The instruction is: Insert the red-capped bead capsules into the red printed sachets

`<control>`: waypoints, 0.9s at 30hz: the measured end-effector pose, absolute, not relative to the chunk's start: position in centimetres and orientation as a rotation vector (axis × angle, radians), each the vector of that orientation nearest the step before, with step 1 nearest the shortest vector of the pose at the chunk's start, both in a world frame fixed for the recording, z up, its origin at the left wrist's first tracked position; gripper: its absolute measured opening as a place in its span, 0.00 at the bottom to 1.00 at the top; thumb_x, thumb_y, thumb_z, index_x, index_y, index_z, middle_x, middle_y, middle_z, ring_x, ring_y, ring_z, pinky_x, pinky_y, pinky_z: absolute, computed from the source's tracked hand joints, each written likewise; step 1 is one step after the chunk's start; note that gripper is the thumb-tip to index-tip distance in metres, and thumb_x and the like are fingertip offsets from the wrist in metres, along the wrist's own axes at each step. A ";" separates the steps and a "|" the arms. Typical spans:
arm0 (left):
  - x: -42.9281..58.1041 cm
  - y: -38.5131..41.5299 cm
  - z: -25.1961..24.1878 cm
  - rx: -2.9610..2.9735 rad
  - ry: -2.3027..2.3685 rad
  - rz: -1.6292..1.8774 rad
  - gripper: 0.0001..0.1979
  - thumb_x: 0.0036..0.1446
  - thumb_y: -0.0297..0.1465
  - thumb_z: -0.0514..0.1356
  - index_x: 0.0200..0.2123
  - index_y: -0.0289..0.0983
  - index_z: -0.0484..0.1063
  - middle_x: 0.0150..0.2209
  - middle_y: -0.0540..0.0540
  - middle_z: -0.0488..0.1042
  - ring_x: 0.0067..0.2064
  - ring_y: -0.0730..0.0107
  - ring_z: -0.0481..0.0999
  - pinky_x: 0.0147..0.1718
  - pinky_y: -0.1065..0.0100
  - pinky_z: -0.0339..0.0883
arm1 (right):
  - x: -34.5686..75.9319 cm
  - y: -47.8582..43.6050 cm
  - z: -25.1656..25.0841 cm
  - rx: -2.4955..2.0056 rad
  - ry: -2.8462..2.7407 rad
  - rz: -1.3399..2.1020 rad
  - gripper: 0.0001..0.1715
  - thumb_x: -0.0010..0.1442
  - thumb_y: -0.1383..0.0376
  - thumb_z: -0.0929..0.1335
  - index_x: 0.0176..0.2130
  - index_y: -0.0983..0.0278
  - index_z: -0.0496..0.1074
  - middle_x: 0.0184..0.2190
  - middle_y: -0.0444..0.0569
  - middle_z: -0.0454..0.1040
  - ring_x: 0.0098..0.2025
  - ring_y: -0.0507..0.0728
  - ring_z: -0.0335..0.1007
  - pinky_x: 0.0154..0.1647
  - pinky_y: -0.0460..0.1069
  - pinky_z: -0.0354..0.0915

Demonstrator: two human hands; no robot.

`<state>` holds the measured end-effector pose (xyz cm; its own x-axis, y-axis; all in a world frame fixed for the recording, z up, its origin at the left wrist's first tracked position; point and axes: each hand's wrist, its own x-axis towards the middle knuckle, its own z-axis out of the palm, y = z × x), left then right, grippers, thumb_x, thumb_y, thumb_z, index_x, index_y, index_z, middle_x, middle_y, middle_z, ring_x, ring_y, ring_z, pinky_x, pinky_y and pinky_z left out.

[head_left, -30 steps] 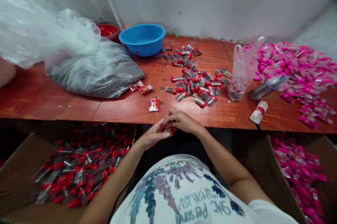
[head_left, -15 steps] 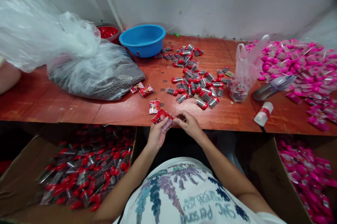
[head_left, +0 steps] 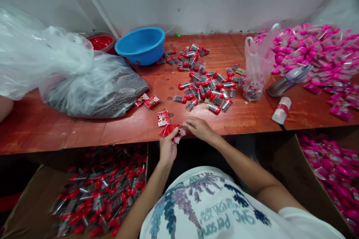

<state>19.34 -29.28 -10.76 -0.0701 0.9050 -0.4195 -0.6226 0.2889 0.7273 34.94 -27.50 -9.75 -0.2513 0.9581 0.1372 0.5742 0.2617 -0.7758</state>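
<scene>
My left hand is closed on a small fanned bunch of red printed labels at the table's front edge, thumb on top. Closed in a pinch, my right hand has its fingertips at the bunch's right edge; exactly what lies between them is partly hidden. Just beyond my left hand lies a small stack of the same red labels. More labels rest beside the bag of dark beads. Small clear bottles with red caps and dark contents are scattered ahead of my right hand.
A clear bag of dark beads and a blue basin stand left. To the right are a small plastic bag, a scoop, a white roll and pink-capped items. Boxes of red-capped bottles and pink items sit below.
The view has turned slightly. The labels in my left hand are fanned flatter, and my right fingers have come to their edge, from slightly apart to pinched together.
</scene>
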 end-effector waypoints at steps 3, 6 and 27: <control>19.1 -28.9 -10.8 0.251 1.080 1.334 0.12 0.37 0.21 0.70 0.30 0.33 0.75 0.28 0.49 0.77 0.29 0.73 0.76 0.31 0.71 0.70 | 36.0 -25.1 -10.2 -1.642 -1.800 0.649 0.16 0.66 0.60 0.59 0.48 0.58 0.71 0.41 0.48 0.74 0.42 0.56 0.69 0.43 0.49 0.61; 18.9 -28.6 -10.5 0.185 1.108 1.332 0.11 0.40 0.22 0.69 0.30 0.34 0.74 0.27 0.51 0.76 0.27 0.73 0.75 0.28 0.71 0.69 | 36.5 -22.8 -10.7 -1.984 -1.722 0.426 0.24 0.62 0.53 0.63 0.56 0.58 0.66 0.45 0.56 0.70 0.45 0.63 0.67 0.44 0.53 0.60; 19.5 -27.5 -9.8 0.146 1.068 1.307 0.05 0.50 0.21 0.64 0.31 0.35 0.74 0.29 0.51 0.77 0.29 0.78 0.76 0.32 0.76 0.69 | 32.3 -31.0 -10.0 -1.217 -1.130 1.176 0.26 0.53 0.63 0.70 0.52 0.59 0.67 0.44 0.46 0.72 0.44 0.55 0.69 0.48 0.50 0.64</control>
<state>19.54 -27.53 -9.76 -0.1148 0.8266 -0.5510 -0.7049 0.3230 0.6315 32.26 -31.03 -10.03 0.0706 0.9975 -0.0033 -0.0364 -0.0007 -0.9993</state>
